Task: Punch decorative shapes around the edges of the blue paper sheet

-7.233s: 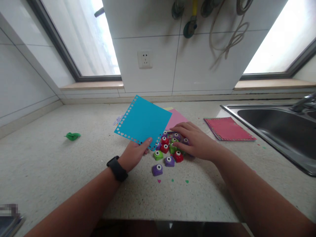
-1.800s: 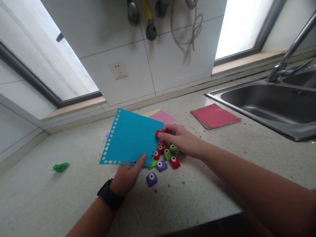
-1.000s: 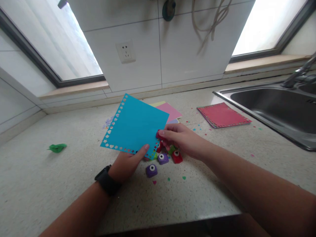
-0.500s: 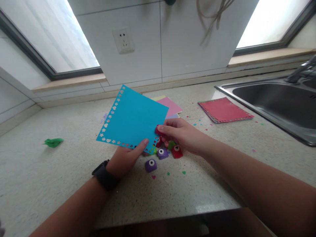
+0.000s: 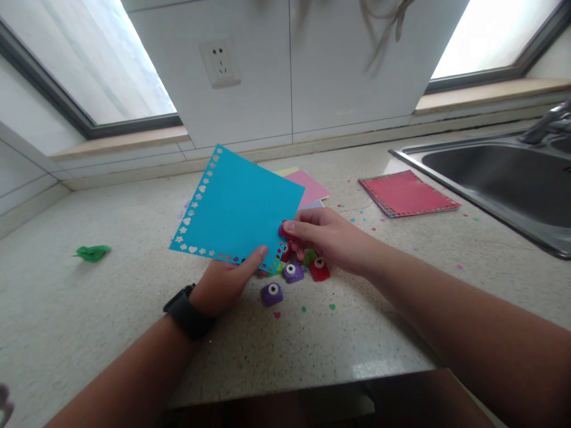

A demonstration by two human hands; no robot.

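Observation:
My left hand point(image 5: 234, 276) grips the lower edge of a blue paper sheet point(image 5: 241, 205), thumb on top. Cut-out flowers, hearts and stars run along the sheet's left and lower edges and its lower right corner. At the right edge, my right hand point(image 5: 328, 238) pinches a red punch point(image 5: 284, 229) set against the paper. Below the sheet lie a purple punch point(image 5: 272, 293), another purple punch point(image 5: 293, 272) and a red punch point(image 5: 320, 269). Green punches are partly hidden near the hands.
Pink paper point(image 5: 310, 185) lies behind the blue sheet. A stack of red-topped punched paper point(image 5: 410, 193) is near the sink point(image 5: 491, 172). A green crumpled item point(image 5: 93, 253) sits at the left. Small paper cut-outs are scattered on the counter point(image 5: 357, 333).
The whole view has shifted slightly. The blue sheet's left side is a little higher and farther left; both hands keep their holds.

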